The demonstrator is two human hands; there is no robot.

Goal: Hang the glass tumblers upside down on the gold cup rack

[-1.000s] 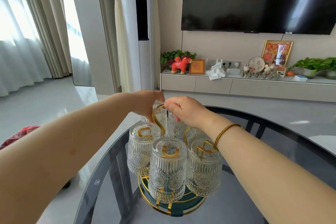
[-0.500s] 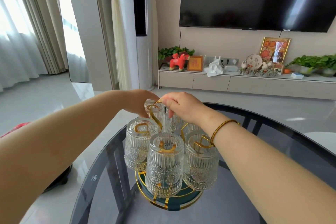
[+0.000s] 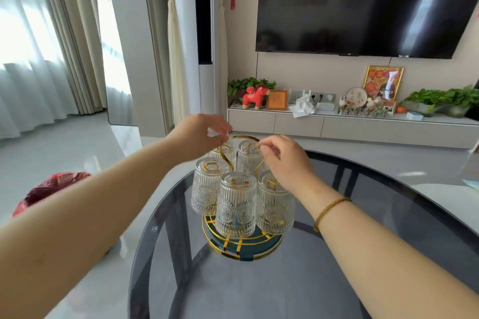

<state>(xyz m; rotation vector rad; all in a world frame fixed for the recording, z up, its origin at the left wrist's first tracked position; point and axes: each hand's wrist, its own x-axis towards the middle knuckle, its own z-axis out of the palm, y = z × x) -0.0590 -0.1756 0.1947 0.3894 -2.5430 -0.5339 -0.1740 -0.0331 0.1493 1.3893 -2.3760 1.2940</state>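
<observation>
Tumblers point(image 3: 237, 204) hang on the rack point(image 3: 241, 246) at 6 o'clock under both hands. Left hand point(image 3: 199, 137) loose, empty; right hand point(image 3: 285, 160) fingers curled, gripping nothing.

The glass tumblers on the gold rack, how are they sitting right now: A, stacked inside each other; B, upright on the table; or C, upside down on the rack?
C: the glass tumblers hang mouth-down on the gold cup rack, their bases facing up.

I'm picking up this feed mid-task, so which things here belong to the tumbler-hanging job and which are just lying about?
Job:
glass tumblers, upside down on the rack
gold cup rack
left hand
right hand
glass table

Lying about:
television
red horse figure
crumpled tissue
red bag on the floor
</observation>
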